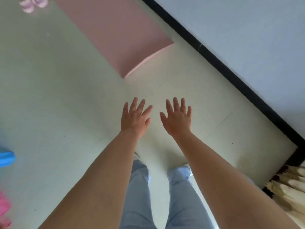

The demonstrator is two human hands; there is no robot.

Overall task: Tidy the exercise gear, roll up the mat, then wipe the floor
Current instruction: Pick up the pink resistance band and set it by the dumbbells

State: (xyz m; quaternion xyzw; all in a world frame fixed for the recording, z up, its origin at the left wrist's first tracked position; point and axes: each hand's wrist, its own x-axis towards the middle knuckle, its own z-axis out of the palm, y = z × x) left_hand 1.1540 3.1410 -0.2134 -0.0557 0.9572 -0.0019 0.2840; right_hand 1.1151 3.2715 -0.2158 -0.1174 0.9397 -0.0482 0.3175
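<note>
A pink exercise mat [115,30] lies flat and unrolled on the pale floor [49,96], its near short edge a little ahead of my hands. My left hand [134,119] and my right hand [178,119] are stretched out side by side above the bare floor, palms down, fingers spread, holding nothing. Neither hand touches the mat. A pair of small pink dumbbells [33,3] rests at the top left, beside the mat's far part.
A black skirting strip [231,70] runs along the white wall [247,30] on the right. A cream fringed cloth [290,189] lies at the lower right corner. A blue object [6,158] and a pink object [4,207] sit at the left edge. My jeans-clad legs [165,204] stand below.
</note>
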